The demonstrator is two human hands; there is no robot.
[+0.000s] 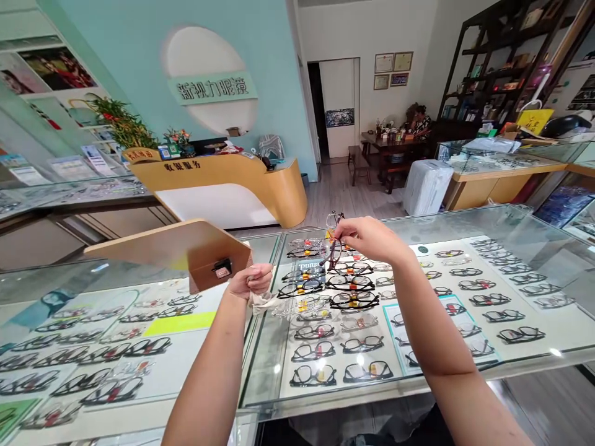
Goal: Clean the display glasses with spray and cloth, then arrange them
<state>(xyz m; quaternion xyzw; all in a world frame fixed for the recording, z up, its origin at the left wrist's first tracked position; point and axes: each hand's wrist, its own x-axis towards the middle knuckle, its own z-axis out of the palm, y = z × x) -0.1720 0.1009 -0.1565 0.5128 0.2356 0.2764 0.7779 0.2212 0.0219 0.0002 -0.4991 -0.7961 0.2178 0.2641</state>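
Note:
My right hand pinches a pair of eyeglasses by its frame, tilted on edge above the glass counter. Closed around a pale cloth, my left hand is just left of the glasses on the counter. Between and below my hands, several dark-framed eyeglasses with coloured stickers sit in rows on the glass top. More eyeglasses lie in rows inside the case, seen through the glass.
A wooden panel stands on the counter to the left. Beyond are a curved reception desk, a wrapped suitcase and a dark table where a person sits. Another glass display counter stands at right.

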